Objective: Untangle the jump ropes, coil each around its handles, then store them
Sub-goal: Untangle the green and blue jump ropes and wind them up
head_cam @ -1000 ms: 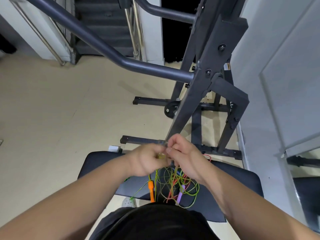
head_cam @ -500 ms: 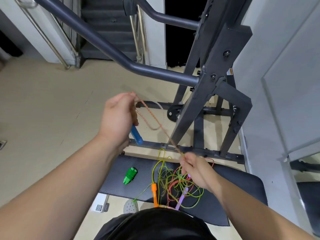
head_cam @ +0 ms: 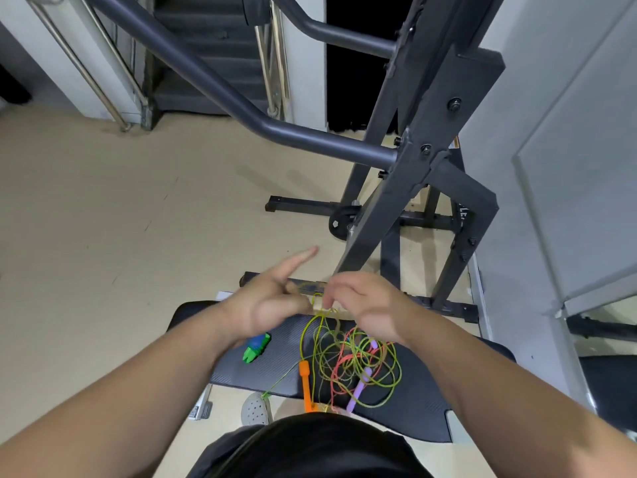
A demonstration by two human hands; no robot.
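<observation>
Pinches the top of a yellow-green cord (head_cam: 302,339) between the downturned fingertips of the right hand (head_cam: 365,305), with that loop hanging from the pinch toward the black bench pad (head_cam: 275,374). Holds the left hand (head_cam: 272,305) just beside the right one, nearly touching it, index finger stretched straight out and away from the body. Cannot tell through the blur how the other left fingers lie, or whether they grip anything.

Shows a blue handle (head_cam: 258,340) poking out from under the heel of the left hand; cannot tell if held there or merely lying beneath. Finds a green handle (head_cam: 252,354) touching the blue one on its body side, flat on the pad.

Directly below the right hand, has the tangle of jump ropes (head_cam: 355,365), yellow-green and coral-red cords looped through each other on the pad. Below the gap between the two hands, at the tangle's left edge, lays an orange handle (head_cam: 305,386) lengthways toward the body. Within the tangle, nearer the body than the right wrist, sets a purple handle (head_cam: 360,391) aslant.

Beyond both hands, stands a dark steel gym rack (head_cam: 424,188) on the beige floor (head_cam: 103,219), with a small weight plate (head_cam: 339,224) at its foot. Below the left forearm, off the pad's near edge, places a perforated grey clog (head_cam: 255,412).
</observation>
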